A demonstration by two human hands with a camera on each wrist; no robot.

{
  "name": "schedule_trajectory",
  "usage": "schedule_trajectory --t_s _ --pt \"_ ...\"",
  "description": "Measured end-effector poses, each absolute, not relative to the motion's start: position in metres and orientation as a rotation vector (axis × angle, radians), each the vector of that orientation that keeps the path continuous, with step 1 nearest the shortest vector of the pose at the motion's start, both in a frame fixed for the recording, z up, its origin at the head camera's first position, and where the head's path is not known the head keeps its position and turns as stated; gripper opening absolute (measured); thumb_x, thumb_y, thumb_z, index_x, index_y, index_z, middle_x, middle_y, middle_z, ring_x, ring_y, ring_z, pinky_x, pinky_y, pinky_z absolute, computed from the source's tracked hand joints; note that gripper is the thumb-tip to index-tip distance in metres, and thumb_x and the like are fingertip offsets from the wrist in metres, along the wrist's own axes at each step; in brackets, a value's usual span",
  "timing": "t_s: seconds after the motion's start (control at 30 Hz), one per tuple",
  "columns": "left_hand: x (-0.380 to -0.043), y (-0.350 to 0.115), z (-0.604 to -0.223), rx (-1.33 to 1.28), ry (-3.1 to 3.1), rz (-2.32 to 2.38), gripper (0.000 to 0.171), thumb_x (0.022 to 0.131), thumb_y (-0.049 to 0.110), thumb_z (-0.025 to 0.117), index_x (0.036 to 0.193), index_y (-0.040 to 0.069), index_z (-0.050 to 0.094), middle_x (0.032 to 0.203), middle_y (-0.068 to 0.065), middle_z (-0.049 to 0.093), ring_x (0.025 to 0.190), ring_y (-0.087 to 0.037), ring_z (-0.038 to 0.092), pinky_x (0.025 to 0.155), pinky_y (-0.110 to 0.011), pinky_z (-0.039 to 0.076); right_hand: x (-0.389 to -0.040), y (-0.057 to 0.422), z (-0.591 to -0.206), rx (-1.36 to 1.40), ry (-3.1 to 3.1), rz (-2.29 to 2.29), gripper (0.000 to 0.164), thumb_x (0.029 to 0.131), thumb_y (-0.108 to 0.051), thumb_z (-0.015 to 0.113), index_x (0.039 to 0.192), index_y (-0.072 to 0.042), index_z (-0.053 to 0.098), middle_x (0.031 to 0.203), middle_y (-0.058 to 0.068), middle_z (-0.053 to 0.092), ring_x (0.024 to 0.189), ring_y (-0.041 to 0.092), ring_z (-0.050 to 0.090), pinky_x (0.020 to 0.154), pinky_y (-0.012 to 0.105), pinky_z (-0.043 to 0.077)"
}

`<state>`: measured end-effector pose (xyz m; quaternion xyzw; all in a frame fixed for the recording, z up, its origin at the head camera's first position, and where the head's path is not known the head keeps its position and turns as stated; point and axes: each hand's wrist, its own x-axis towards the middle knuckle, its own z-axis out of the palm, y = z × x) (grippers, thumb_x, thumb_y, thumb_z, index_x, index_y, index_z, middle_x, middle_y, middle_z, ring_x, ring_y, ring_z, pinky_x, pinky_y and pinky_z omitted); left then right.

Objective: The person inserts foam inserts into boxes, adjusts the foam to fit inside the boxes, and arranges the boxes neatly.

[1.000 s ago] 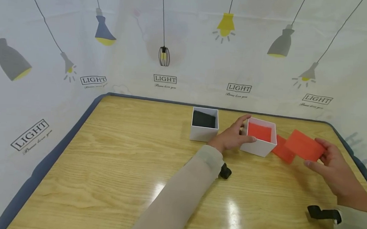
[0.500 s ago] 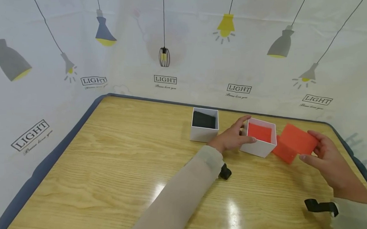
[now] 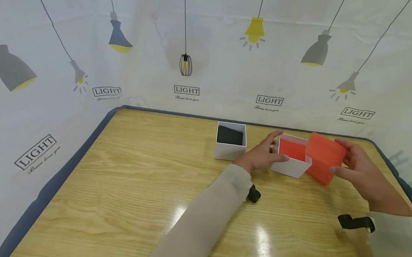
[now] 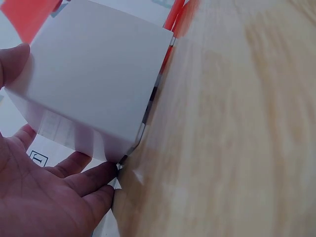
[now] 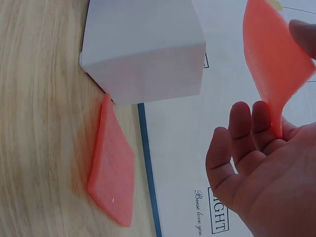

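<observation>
My left hand (image 3: 260, 155) holds a white open-topped box (image 3: 287, 167) from its left side, thumb along the front wall and fingers behind. Red foam (image 3: 292, 149) lies inside this box. With my right hand (image 3: 364, 173) I pinch a thin red foam sheet (image 3: 326, 148) by its right edge. In the head view the sheet overlaps the box's right rim; the right wrist view shows it raised off the table and bent, the thumb (image 5: 303, 38) on one face. Another red foam sheet (image 5: 116, 173) lies on the table beside the box.
A second white box (image 3: 230, 151) with a black block-like piece (image 3: 230, 135) inside stands left of the first. Both are near the back edge of the wooden table (image 3: 138, 171). A printed white curtain (image 3: 222, 68) rises behind and at the sides.
My right hand has carried its red foam sheet leftward and slightly up, from beyond the lying sheet to the box's right rim. The left hand and both boxes stay put.
</observation>
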<state>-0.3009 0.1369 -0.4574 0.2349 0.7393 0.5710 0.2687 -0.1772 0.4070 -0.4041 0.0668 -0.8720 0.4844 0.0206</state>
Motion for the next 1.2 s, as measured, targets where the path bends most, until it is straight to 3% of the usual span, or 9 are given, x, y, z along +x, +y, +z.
schedule_trajectory --t_s 0.2,0.43,0.63,0.83,1.2 --pt "-0.301 0.137 -0.457 0.644 2.001 1.533 0.09 0.096 0.032 0.078 0.166 0.045 0.022 0.162 0.003 0.039 0.13 -0.016 0.052 0.111 -0.038 0.047 -0.185 0.405 -0.403 0.26 -2.739 1.523 0.078 0.103 0.004 0.06 0.163 0.004 0.011 0.143 -0.014 0.039 0.119 -0.005 0.05 0.086 0.013 0.055" --pt "-0.301 0.138 -0.457 0.625 2.002 1.534 0.09 0.095 0.033 0.078 0.164 0.048 0.023 0.163 0.004 0.039 0.13 -0.016 0.052 0.113 -0.041 0.047 -0.196 0.401 -0.402 0.272 -2.781 1.527 0.08 0.102 0.002 0.061 0.165 0.0 0.012 0.151 0.002 0.039 0.121 -0.005 0.049 0.088 0.013 0.054" --pt "-0.3 0.138 -0.457 0.623 1.992 1.544 0.09 0.095 0.031 0.079 0.163 0.051 0.023 0.164 0.004 0.038 0.132 -0.017 0.052 0.112 -0.04 0.047 -0.204 0.397 -0.403 0.321 -2.792 1.545 0.079 0.1 0.004 0.061 0.164 0.001 0.015 0.144 -0.011 0.042 0.119 -0.002 0.052 0.086 0.015 0.055" --pt "-0.299 0.139 -0.456 0.617 1.999 1.543 0.09 0.095 0.031 0.079 0.163 0.051 0.023 0.164 0.003 0.037 0.135 -0.019 0.05 0.114 -0.043 0.045 -0.211 0.394 -0.399 0.399 -2.786 1.579 0.077 0.098 0.006 0.061 0.161 0.004 0.017 0.139 -0.014 0.045 0.115 0.004 0.055 0.085 0.018 0.056" --pt "-0.301 0.139 -0.457 0.617 2.008 1.539 0.091 0.095 0.031 0.079 0.164 0.05 0.023 0.164 0.003 0.038 0.131 -0.017 0.052 0.115 -0.045 0.045 -0.224 0.387 -0.394 0.327 -2.915 1.548 0.08 0.1 -0.006 0.066 0.164 -0.002 0.018 0.148 0.009 0.042 0.113 0.014 0.054 0.085 0.025 0.058"
